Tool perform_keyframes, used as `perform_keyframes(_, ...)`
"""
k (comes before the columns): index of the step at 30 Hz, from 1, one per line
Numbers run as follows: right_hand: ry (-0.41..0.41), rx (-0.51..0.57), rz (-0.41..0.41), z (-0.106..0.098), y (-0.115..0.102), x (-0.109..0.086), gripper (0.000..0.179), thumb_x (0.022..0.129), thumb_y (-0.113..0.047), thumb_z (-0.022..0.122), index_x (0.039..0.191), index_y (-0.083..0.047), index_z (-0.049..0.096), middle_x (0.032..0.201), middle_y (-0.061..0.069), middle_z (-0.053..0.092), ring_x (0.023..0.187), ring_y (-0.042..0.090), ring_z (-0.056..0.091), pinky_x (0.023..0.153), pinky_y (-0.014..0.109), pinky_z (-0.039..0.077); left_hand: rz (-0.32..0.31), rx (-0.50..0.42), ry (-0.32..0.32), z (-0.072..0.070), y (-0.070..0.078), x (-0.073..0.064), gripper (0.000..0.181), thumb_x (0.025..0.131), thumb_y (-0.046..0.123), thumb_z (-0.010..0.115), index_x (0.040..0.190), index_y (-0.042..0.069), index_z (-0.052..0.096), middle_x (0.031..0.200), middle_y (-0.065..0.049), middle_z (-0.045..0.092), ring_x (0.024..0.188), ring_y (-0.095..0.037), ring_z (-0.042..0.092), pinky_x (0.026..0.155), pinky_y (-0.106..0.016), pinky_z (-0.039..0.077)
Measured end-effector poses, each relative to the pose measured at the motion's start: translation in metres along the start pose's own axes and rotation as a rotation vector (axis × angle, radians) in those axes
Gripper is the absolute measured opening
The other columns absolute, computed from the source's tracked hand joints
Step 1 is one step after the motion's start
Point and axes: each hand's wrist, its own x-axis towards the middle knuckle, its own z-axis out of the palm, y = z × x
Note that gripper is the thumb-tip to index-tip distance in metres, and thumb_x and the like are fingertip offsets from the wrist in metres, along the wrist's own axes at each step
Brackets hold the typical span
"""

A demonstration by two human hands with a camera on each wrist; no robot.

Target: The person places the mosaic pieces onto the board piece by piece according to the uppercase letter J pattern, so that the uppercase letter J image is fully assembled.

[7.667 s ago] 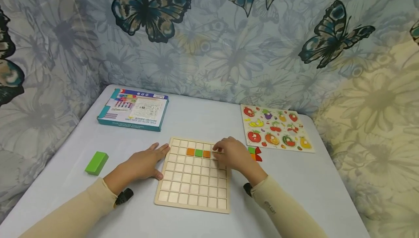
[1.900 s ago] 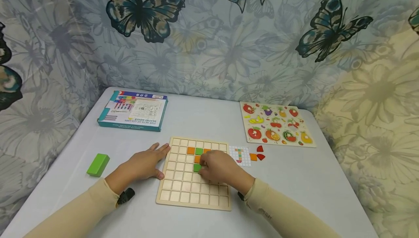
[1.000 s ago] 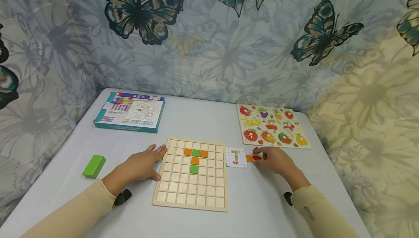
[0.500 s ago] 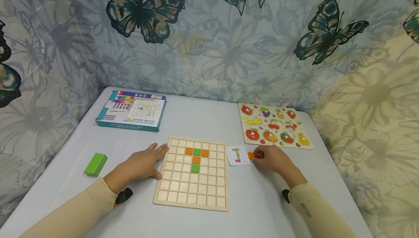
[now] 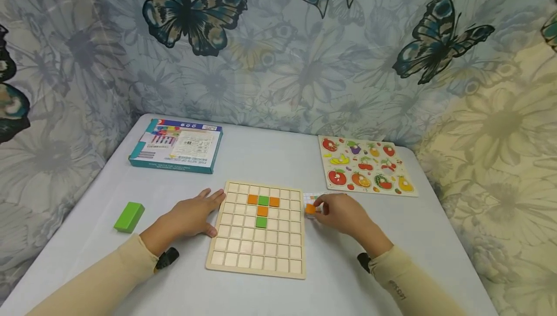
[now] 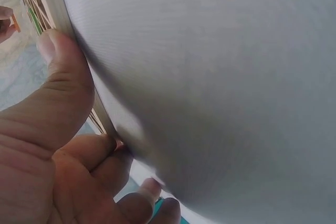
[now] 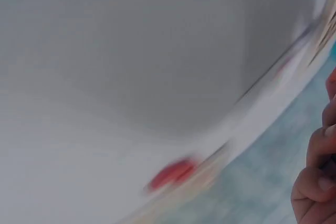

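An orange square tile [image 5: 311, 208] is pinched between the thumb and fingers of my right hand [image 5: 344, 213], above the gridded pattern card [image 5: 310, 196], which it partly covers. Just left of the card lies a wooden grid board [image 5: 252, 248]. On it, orange and green tiles form a T: a row of three, then an orange tile [image 5: 263, 211] and a green tile [image 5: 261, 222] below. My left hand [image 5: 191, 217] rests at the board's left edge, fingers spread; the left wrist view shows its thumb [image 6: 58, 51] on the rim. Blurred red pieces [image 7: 173, 174] lie on the table in the right wrist view.
A green block [image 5: 129, 217] lies left of my left hand. At the back left is a flat teal and white box [image 5: 176, 147]. A fruit puzzle board [image 5: 367, 166] lies at the back right, against the patterned wall cloth.
An orange and a green tile have joined the board below the row of three. My right hand then moved to the loose pieces, picked up an orange tile and carried it left over the card.
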Motion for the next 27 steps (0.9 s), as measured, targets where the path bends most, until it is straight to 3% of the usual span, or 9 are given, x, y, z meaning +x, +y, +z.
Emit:
perform_keyframes(5,-0.043,0.026,-0.214,0.023,-0.059,0.000,0.018,0.082,-0.025,0.076,0.096,-0.016,0.073,0.064,-0.015,0.051,0.058,0.005,0.047,0.052,0.023,0.041,0.004,-0.001,0.012,0.001,0.000,0.002,0.103,0.071,0.042,0.080,0.154,0.007,0.030,0.160,-0.008,0.025,0.145,-0.038,0.016,0.101,-0.060,0.036)
perform_keyframes(9,-0.067,0.004,-0.324,0.038,-0.086,0.001,0.020,0.082,-0.028,0.077,0.097,-0.015,0.075,0.064,-0.017,0.049,0.062,0.003,0.047,0.056,0.021,0.041,0.004,-0.003,0.016,0.000,0.000,0.001,0.103,0.070,0.042,0.081,0.154,0.007,0.031,0.159,-0.008,0.026,0.145,-0.038,0.017,0.101,-0.061,0.036)
perform_keyframes(14,-0.073,-0.077,-0.334,0.048,-0.100,0.004,0.023,0.081,-0.032,0.078,0.098,-0.017,0.075,0.067,-0.019,0.050,0.062,0.003,0.047,0.056,0.020,0.039,0.001,-0.012,0.013,0.000,-0.001,0.000,0.102,0.070,0.041,0.081,0.153,0.006,0.032,0.159,-0.008,0.026,0.145,-0.038,0.017,0.101,-0.061,0.036)
perform_keyframes(20,-0.052,-0.082,-0.312,0.049,-0.103,0.005,0.026,0.080,-0.035,0.080,0.097,-0.017,0.072,0.068,-0.018,0.052,0.058,0.003,0.046,0.054,0.022,0.040,0.000,-0.008,0.011,-0.001,0.000,-0.001,0.103,0.070,0.041,0.080,0.153,0.006,0.032,0.159,-0.008,0.026,0.145,-0.038,0.017,0.100,-0.061,0.036)
perform_keyframes(27,-0.016,-0.105,-0.297,0.052,-0.105,0.007,0.016,0.082,-0.032,0.076,0.091,-0.019,0.072,0.062,-0.018,0.049,0.055,0.003,0.045,0.051,0.022,0.038,-0.003,-0.012,0.004,0.002,-0.001,0.000,0.103,0.071,0.042,0.080,0.154,0.007,0.031,0.160,-0.008,0.025,0.146,-0.038,0.016,0.102,-0.060,0.035)
